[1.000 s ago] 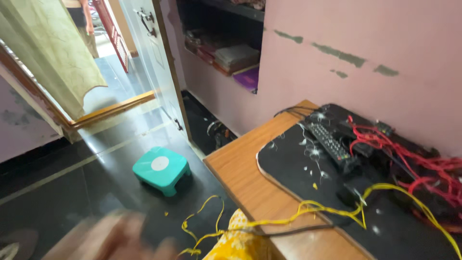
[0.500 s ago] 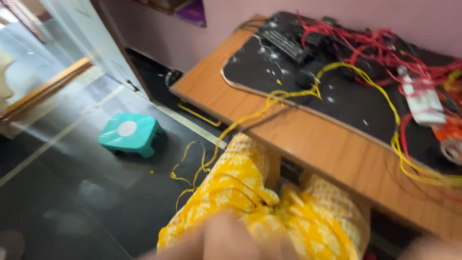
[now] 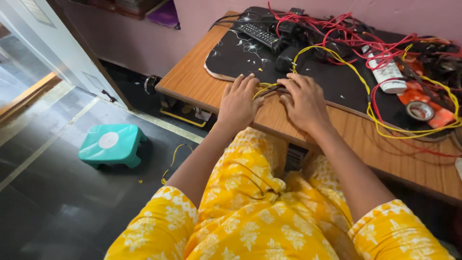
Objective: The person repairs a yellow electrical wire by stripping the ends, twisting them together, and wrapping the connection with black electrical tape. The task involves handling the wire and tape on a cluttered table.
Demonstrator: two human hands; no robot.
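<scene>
Both of my hands rest on the near edge of a wooden table [image 3: 192, 82]. My left hand [image 3: 238, 103] lies flat with its fingers spread beside a bundle of yellow and black wires [image 3: 266, 89]. My right hand [image 3: 303, 101] lies next to it, its fingertips on the same bundle. The yellow wire [image 3: 337, 58] runs on across a black mat [image 3: 231, 58]. Whether either hand pinches the wire is hard to tell.
On the mat lie a black remote [image 3: 260, 34], a tangle of red wires [image 3: 356, 31], a white tube [image 3: 387, 72] and a tape roll [image 3: 419, 110]. A teal stool [image 3: 111, 143] stands on the dark floor at left, near a white door [image 3: 57, 48].
The view swung from the doorway and floor down onto the table. My hands, blurred at the bottom edge before, now rest on the wires at the table's edge.
</scene>
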